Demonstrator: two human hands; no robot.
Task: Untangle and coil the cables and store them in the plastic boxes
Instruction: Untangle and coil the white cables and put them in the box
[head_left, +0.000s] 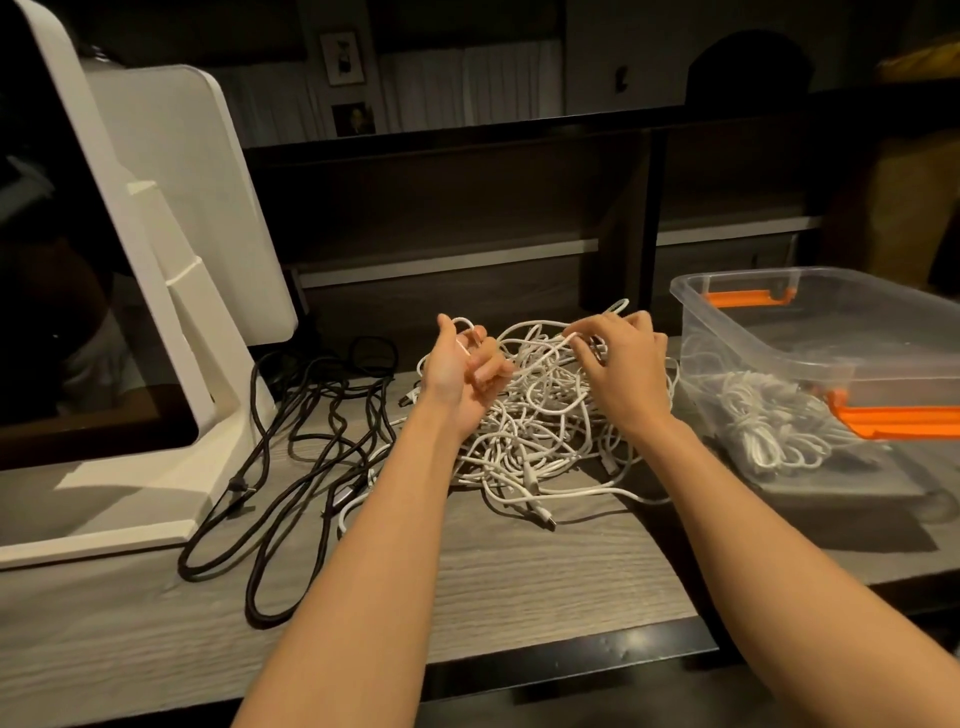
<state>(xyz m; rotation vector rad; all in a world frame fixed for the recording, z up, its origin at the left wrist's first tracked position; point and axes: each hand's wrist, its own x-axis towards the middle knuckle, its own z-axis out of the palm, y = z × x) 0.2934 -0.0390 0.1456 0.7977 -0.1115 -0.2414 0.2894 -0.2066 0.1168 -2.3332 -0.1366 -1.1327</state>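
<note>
A tangled heap of white cables (535, 431) lies on the grey wood-grain counter (467, 597) in the middle. My left hand (460, 371) is raised over the heap's left side, fingers curled round a white cable strand. My right hand (621, 364) hovers over the heap's right side and pinches another white strand between thumb and fingertips. Black cables (306, 436) sprawl loose on the counter to the left. A clear plastic box (831, 332) with orange handles stands at the right; coiled white cables (769, 431) lie inside it.
A white monitor-like device (130, 312) on a stand fills the left side, its base on the counter. Behind the counter runs a dark shelf unit (467, 208). The counter's front edge runs just below my forearms.
</note>
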